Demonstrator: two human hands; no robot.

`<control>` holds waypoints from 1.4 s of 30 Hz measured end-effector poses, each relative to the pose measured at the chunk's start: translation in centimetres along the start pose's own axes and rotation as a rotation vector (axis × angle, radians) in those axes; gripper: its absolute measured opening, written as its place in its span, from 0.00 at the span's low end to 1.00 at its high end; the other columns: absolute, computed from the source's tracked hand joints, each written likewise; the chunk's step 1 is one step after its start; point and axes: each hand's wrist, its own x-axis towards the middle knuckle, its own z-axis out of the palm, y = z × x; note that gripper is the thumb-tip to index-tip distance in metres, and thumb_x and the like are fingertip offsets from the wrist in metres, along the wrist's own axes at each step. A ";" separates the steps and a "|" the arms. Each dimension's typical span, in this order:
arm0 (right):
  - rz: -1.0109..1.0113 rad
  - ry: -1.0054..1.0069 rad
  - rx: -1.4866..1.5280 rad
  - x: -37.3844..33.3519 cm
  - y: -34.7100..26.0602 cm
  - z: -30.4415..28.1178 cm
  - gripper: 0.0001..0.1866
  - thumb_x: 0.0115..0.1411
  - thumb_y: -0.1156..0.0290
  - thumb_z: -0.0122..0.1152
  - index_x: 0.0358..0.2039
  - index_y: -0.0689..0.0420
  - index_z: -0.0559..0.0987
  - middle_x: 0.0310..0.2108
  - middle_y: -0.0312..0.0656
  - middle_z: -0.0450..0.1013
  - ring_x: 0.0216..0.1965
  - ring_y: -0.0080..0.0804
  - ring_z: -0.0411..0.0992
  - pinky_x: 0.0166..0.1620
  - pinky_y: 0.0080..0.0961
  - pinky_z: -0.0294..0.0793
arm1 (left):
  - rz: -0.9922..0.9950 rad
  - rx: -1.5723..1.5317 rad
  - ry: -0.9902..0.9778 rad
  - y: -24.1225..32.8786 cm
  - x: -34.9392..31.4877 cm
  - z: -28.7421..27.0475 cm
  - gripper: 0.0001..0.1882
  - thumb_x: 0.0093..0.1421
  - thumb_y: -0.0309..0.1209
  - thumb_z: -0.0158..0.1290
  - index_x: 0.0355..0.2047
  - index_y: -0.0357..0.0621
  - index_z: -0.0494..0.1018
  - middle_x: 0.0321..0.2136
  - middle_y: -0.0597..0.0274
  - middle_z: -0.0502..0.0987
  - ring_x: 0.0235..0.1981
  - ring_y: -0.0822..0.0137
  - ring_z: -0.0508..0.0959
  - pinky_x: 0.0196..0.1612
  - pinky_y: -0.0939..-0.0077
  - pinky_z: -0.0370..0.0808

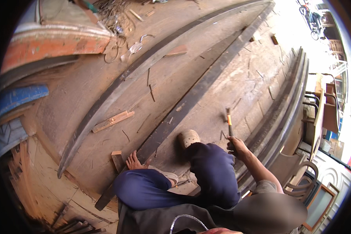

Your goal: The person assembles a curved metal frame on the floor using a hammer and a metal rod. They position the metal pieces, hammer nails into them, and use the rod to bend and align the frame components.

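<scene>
You have your left hand (135,161) down on the long, straight, dark-brown beam (191,102), near its lower end, with the fingers spread over it and not closed in a fist; whether any of them curls under the edge, you cannot tell from here. That beam lies slantwise across the dusty brown floor (222,91), running from beside your bent left knee up to the far top right, where it comes near the end of a long, curved, dark strip (117,80). Your right hand (237,147) is closed around the handle of a hammer with a yellow-and-black grip (229,121), which you hold to the right of the beam and apart from it, head pointing away from you. Just left of your left hand sits a short brown wooden block (117,160). Your beige clog with holes (188,137) stands between beam and hammer, and a bundle of long, dark beams (281,100) lies beyond your right hand.
</scene>
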 end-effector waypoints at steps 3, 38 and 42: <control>-0.121 -0.037 -0.528 -8.6 -3.8 -3.5 0.40 0.59 0.45 0.59 0.59 0.64 0.61 0.36 0.47 0.71 0.33 0.30 0.73 0.30 0.33 0.79 | 0.073 -0.011 -0.077 -1.1 0.1 -5.8 0.56 0.46 0.70 0.53 0.63 0.41 0.54 0.58 0.40 0.61 0.60 0.39 0.60 0.59 0.46 0.59; -0.228 0.333 -0.166 -32.7 -17.7 -23.4 0.15 0.59 0.62 0.62 0.34 0.63 0.77 0.22 0.44 0.75 0.23 0.30 0.73 0.30 0.30 0.74 | 0.010 -0.753 -0.349 62.9 30.5 -47.4 0.20 0.65 0.40 0.51 0.48 0.36 0.71 0.40 0.51 0.78 0.42 0.63 0.77 0.46 0.71 0.73; -0.353 0.312 -0.231 -22.9 -33.9 -20.4 0.16 0.59 0.61 0.62 0.30 0.63 0.75 0.22 0.49 0.74 0.24 0.39 0.74 0.31 0.34 0.71 | 0.087 -0.531 -0.478 69.6 38.0 -40.9 0.20 0.62 0.40 0.54 0.47 0.36 0.71 0.40 0.50 0.78 0.42 0.59 0.79 0.47 0.66 0.74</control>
